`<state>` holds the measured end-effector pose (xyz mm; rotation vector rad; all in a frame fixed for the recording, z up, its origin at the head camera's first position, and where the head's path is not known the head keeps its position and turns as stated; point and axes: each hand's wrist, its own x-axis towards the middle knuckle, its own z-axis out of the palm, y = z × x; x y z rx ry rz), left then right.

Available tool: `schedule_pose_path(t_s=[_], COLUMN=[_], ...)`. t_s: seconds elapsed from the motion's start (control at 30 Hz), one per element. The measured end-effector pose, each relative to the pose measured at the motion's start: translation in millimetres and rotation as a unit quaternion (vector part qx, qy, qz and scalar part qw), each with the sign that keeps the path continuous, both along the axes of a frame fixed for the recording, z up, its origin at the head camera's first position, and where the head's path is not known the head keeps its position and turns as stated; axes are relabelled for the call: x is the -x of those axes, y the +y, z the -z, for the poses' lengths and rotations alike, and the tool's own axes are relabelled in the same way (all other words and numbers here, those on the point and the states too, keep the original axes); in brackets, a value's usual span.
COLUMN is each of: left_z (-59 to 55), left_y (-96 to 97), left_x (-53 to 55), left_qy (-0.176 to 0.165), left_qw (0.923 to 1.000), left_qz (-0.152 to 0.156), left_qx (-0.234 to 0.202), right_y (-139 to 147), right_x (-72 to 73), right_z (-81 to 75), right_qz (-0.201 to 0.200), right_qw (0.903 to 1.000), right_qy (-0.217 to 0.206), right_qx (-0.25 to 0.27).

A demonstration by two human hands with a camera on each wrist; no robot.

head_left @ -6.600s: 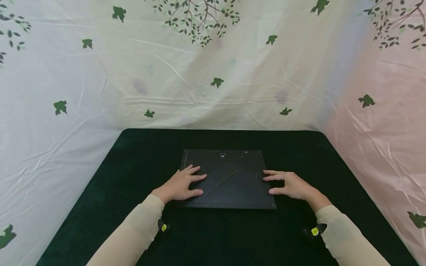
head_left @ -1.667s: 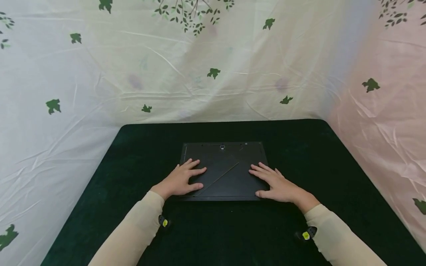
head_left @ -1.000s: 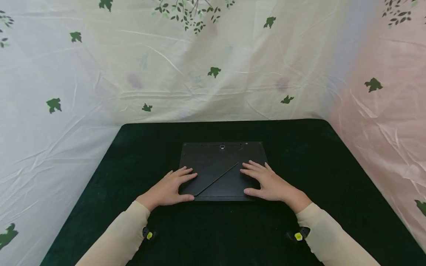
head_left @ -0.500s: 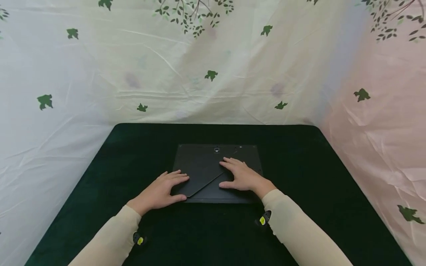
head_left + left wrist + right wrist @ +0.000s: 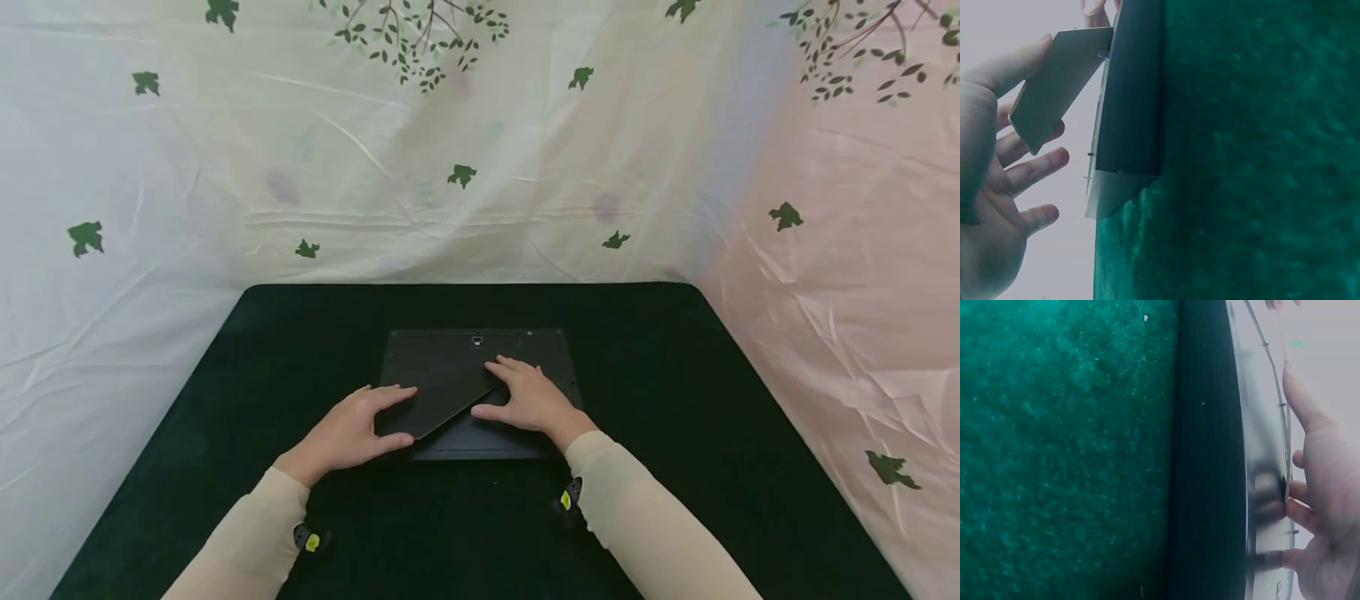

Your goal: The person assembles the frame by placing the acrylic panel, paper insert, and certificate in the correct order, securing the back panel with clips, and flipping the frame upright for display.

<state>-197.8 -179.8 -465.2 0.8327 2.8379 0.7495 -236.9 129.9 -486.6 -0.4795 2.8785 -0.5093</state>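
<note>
A dark picture frame (image 5: pixel 489 439) lies back side up on the green-covered table. Its easel stand (image 5: pixel 450 393), a flat flap, tilts up off the backing; in the left wrist view the raised stand (image 5: pixel 1060 87) shows clear of the frame's back. My left hand (image 5: pixel 347 429) holds the stand's raised end, thumb on its near edge and fingers on the far side. My right hand (image 5: pixel 531 398) lies over the middle of the frame, fingers fairly straight. In the right wrist view, the right hand (image 5: pixel 1335 487) has its thumb and fingertips at the stand's edge.
The dark green tabletop (image 5: pixel 652 375) stretches around the frame on all sides. Behind and beside it hang pale curtains (image 5: pixel 360 167) with printed leaves. A small hanging clasp (image 5: pixel 477 341) sits near the frame's far edge.
My right hand has slid left from the frame's right edge to its middle. My left hand has shifted to the stand's near corner, and the stand has risen off the backing.
</note>
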Motion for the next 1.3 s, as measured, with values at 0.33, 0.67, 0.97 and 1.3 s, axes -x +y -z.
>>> schedule_pose_path(t_s=[0.33,0.67,0.97,1.3], left_z=[-6.8,-14.3,-23.0,-31.0], left_y=[7.2,12.2,19.7,25.3], left_x=[10.2,12.2,16.1,18.7], left_qy=[0.009,-0.005,-0.006,-0.010], left_qw=[0.9992,0.9952,0.9902,0.9794], left_qz=[0.007,-0.002,0.000,-0.002], left_qx=[-0.038,-0.098,-0.140,-0.202], right_y=[-0.2,0.7,4.3,6.7], right_x=[3.0,4.6,4.2,8.9], right_z=[-1.5,-5.5,-7.0,-4.7], right_qz=[0.001,-0.013,-0.030,-0.030], right_qw=[0.9995,0.9977,0.9969,0.9979], right_qy=[0.023,0.053,0.056,0.056], right_qx=[-0.021,-0.040,-0.047,0.011])
